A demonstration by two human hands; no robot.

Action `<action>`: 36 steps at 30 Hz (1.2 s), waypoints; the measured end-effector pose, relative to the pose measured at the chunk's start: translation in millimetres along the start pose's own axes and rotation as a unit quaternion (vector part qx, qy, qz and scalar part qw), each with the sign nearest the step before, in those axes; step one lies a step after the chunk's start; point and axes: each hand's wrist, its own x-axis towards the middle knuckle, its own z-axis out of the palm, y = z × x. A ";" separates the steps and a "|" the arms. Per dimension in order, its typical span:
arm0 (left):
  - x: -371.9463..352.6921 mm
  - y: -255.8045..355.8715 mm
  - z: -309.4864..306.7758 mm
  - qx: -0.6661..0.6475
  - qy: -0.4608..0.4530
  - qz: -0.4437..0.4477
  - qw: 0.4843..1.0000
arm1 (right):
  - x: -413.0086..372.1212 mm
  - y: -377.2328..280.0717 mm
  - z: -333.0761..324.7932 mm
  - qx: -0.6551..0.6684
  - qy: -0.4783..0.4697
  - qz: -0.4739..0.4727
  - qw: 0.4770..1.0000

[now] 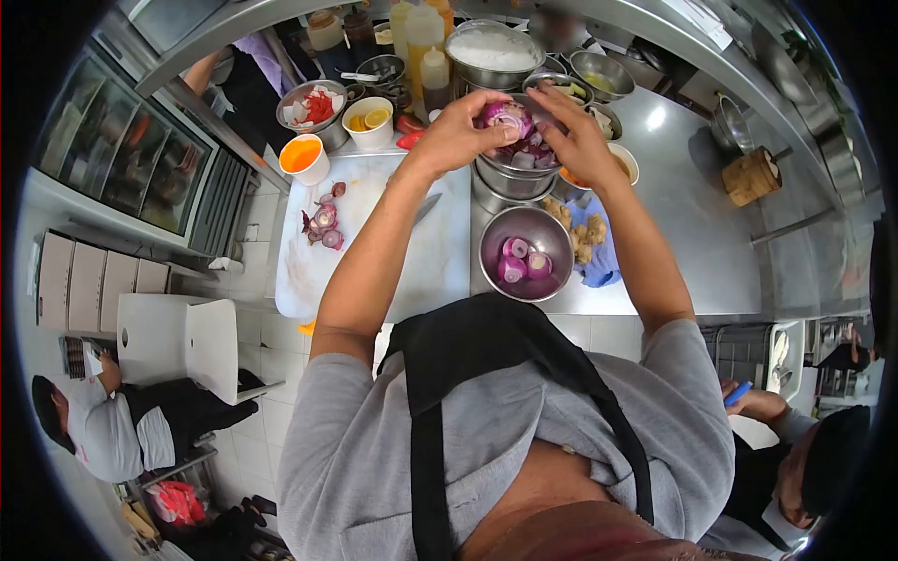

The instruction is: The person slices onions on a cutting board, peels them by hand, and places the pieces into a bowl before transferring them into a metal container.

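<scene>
A purple-red onion (506, 116) is in my left hand (465, 136), thumb and fingers closed around it. Chopped red onion pieces (531, 155) fill a steel pot (519, 179) right below. My right hand (573, 138) is over the pot's right side, fingers spread and curved beside the onion. Peeled onions (513, 268) sit in a steel bowl (485, 245) nearer to me. On the white cutting board (374, 271) lie onion trimmings (324, 225) and a knife (427, 208), its handle hidden by my left forearm.
Cups of orange liquid (300, 156) and lemon pieces (369, 120) stand behind the board. Squeeze bottles (435, 79) and a bowl of white powder (496, 47) line the back. Ginger (589, 231) lies on a blue cloth (603, 265). People are at left (112, 425) and right (786, 449).
</scene>
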 end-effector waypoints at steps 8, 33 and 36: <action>0.4 -0.2 1.4 0.015 -0.016 -0.002 1.000 | -1.5 -22.7 -8.0 0.102 -0.007 -0.054 0.993; 1.7 -1.8 5.0 -0.051 -0.004 -0.059 0.997 | -5.6 -19.6 -4.6 0.147 0.005 0.006 0.989; 1.0 -1.4 4.4 -0.035 -0.011 -0.049 0.998 | -8.2 -12.0 -1.0 0.171 0.005 0.042 0.984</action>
